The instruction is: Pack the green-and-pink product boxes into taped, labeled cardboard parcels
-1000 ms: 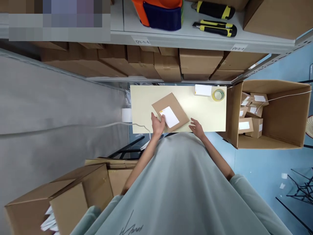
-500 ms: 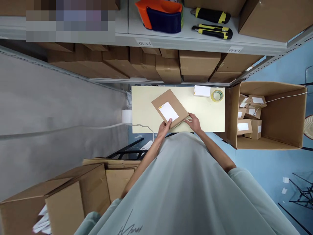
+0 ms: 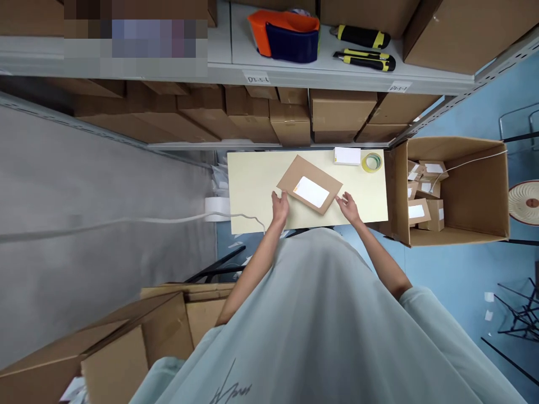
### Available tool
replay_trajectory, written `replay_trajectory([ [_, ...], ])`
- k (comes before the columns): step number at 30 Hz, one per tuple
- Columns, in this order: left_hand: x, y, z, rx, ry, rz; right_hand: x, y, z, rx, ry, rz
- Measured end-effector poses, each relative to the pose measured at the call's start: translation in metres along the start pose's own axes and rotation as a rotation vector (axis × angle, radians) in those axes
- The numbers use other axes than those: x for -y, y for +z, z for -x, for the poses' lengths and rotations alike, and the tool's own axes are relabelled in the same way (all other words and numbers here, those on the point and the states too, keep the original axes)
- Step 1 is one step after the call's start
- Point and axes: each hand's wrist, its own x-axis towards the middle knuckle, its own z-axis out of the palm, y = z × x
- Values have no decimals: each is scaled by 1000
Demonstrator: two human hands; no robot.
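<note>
A flat brown cardboard box (image 3: 309, 168) with a white label (image 3: 311, 191) lies at an angle on the cream tabletop (image 3: 252, 216). My left hand (image 3: 280, 209) is at its left corner, fingers apart, with the fingertips close to the near edge. At the opposite corner is my right hand (image 3: 348, 209), fingers spread and the thumb side by the cardboard. Neither hand is wrapped round the box; whether the fingertips touch it I cannot tell for sure.
Behind the box sit a stack of white labels (image 3: 347, 156) and a tape roll (image 3: 371, 163). A large open carton (image 3: 475, 193) with several labelled parcels stands right. Shelving with boxes, utility knives (image 3: 364, 59) and an orange-blue tape dispenser (image 3: 290, 39) overhangs the back. A cable (image 3: 177, 220) crosses left.
The box has turned on the tabletop and shifted a little right, its label now slanting the other way. Both hands have loosened from its edges; the right one has moved slightly right.
</note>
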Motion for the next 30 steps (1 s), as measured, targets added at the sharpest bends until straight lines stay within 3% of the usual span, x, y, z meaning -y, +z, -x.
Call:
replay_trajectory([
  [4,-14,-11,-25,-43,-101,86,-10,28,37,138,6,-32],
  [8,-21,-23,-18,2,-52,98,0,46,59,150,-98,-86],
  [13,-16,-44,6,-1,182,101,21,33,65,-74,-164,-2],
  [17,-19,-46,10,-28,320,171,37,17,52,-195,-217,37],
  [22,-15,-41,6,-16,248,210,44,13,42,-237,-174,79],
  [26,-4,-40,11,14,191,220,39,16,51,-224,-161,30],
  [30,-6,-39,21,-42,152,186,37,19,59,-203,-183,-32],
])
